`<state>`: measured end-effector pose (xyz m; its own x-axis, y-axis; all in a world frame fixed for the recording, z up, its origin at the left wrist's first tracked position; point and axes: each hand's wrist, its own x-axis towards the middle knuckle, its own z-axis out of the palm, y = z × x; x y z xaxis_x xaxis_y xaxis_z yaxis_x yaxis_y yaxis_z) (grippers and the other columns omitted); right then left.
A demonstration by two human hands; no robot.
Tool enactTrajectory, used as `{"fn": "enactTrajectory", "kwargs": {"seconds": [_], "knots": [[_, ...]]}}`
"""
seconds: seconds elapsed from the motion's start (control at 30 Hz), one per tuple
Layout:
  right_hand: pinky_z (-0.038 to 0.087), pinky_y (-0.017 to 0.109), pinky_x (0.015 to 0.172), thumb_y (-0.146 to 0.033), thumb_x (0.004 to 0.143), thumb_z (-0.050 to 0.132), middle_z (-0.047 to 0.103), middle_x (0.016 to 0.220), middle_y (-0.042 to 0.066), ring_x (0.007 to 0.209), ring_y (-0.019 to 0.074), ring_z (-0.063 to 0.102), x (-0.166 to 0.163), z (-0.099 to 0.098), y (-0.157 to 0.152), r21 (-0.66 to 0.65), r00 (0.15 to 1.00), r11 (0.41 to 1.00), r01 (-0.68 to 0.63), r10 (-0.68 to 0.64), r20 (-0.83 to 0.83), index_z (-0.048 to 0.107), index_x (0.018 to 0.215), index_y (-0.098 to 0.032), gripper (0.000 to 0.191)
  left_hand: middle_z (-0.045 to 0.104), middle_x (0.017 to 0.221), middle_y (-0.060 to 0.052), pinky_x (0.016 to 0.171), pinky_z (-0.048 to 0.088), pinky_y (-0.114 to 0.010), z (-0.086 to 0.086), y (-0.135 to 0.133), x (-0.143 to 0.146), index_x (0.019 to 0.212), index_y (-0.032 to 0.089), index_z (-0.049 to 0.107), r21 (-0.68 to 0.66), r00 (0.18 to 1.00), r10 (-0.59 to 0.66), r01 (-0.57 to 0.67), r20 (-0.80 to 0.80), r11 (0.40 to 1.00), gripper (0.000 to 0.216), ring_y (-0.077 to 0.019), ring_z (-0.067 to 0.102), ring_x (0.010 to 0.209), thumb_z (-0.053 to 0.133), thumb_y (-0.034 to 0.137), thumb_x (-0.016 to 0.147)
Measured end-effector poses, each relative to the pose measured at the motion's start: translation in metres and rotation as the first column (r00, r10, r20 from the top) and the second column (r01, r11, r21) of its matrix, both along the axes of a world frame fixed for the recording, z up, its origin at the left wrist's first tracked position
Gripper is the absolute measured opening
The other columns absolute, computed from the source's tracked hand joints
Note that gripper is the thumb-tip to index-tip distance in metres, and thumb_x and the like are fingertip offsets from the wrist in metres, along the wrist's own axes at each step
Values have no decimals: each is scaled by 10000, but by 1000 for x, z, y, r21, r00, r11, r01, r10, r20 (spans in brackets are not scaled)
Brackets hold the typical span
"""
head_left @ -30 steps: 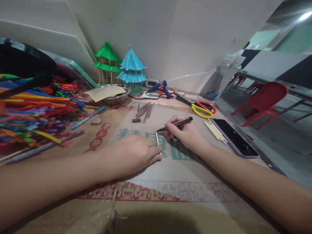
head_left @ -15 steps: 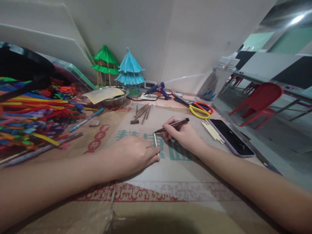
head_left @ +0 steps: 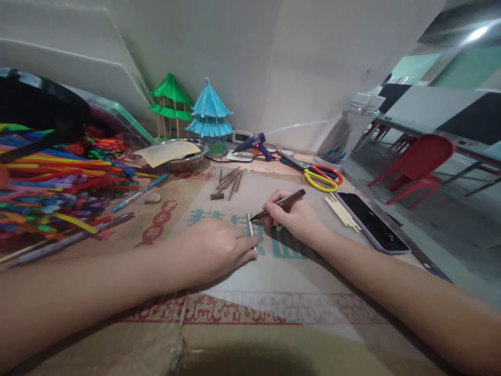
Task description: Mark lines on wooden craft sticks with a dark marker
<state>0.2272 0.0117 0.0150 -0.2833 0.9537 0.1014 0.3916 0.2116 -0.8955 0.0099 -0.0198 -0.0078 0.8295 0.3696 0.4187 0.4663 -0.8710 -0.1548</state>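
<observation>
My left hand [head_left: 217, 249] rests palm down on the cardboard-covered table, its fingertips pinning a pale wooden stick [head_left: 250, 224] flat. My right hand [head_left: 294, 215] is closed round a brown marker pen [head_left: 278, 203], whose tip touches the far end of that stick. Beyond the stick lie several brown-coloured sticks [head_left: 229, 181] in a loose bundle.
A heap of coloured pipe cleaners [head_left: 50, 180] fills the left. At the back stand a green pavilion model [head_left: 170, 104], a blue pavilion model [head_left: 210, 116], a metal bowl [head_left: 183, 156] and a blue glue gun [head_left: 254, 144]. Scissors [head_left: 323, 176], pale sticks [head_left: 344, 211] and a phone [head_left: 370, 220] lie right.
The pen tip has dropped slightly and come onto the stick's far end. My left hand has stayed on the stick.
</observation>
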Motion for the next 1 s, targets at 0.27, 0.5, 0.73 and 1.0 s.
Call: {"fn": "enactTrajectory", "kwargs": {"seconds": [0.27,0.5,0.73,1.0], "knots": [[456,251,551,-342,900,565,649,599,6,542,117,569,2,-2,-1,-12,987,997,-74,71,-146,620,829,-167,198,708,741,-11,552,435,-331,1,-1,1,1007,201,688,-12,1000,15,-15,-2,1000,241,-208,649,624,516,368,988],[531,290,628,-280,836,649,706,790,34,619,127,631,1,-3,-1,-66,979,996,-60,46,-198,636,970,-167,175,720,778,-21,569,428,-325,4,-3,1,1046,195,665,-45,1000,19,-19,-10,999,240,-211,659,654,502,364,995],[497,268,580,-275,847,613,646,649,-16,563,126,613,2,-3,-1,-61,972,997,-43,28,-234,546,909,-192,123,693,839,-27,665,430,-318,15,18,-7,982,202,656,-183,982,147,-123,121,975,192,-199,626,755,477,265,961],[449,247,514,-312,878,579,619,583,-27,502,112,553,0,0,-3,-10,989,1000,-2,0,-149,529,838,-201,128,662,1030,-67,917,448,-388,6,46,-12,1056,185,677,-367,957,212,-128,198,921,224,-232,574,1031,496,237,936]]}}
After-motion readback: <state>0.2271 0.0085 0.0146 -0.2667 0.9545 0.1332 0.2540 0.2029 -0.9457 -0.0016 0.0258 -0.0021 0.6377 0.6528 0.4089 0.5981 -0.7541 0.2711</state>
